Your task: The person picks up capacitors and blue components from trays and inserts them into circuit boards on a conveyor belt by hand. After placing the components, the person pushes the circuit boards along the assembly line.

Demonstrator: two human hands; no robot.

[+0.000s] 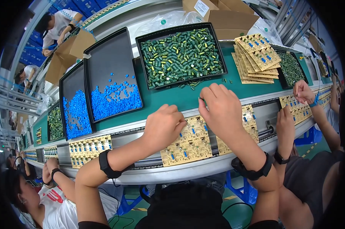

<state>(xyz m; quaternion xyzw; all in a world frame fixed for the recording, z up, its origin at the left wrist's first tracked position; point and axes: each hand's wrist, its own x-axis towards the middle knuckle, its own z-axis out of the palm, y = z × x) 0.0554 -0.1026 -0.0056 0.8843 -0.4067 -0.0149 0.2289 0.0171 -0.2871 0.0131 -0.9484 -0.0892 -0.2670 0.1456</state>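
Left hand point(163, 128) curled loosely over the near-left corner of a tan circuit board point(187, 143) on the conveyor belt point(142, 135), fingers bent together, fingertips pressing the board's edge; whether anything is pinched under them cannot be told. Right hand point(222, 110) raised just beyond the same board, fingers bunched, thumb and forefinger nipped together on what looks like a small green capacitor point(200, 100), mostly hidden. Black wristbands on both forearms. Directly behind the hands, a black tray point(180, 53) heaped with green cylindrical capacitors, a few spilled onto the green shelf point(172, 97) in front of it. To the left, two more black trays point(111, 72) holding blue components, the nearer one about a third full. To the right, a fanned stack of tan boards point(256, 57) beside another tray of green parts. More boards along the belt, left point(89, 149) and right point(248, 124). At the right rim, a neighbour's hands point(304, 91) over further boards; at lower left, another person's arm point(52, 173) reaching toward the line. Cardboard boxes point(222, 17) behind the trays.
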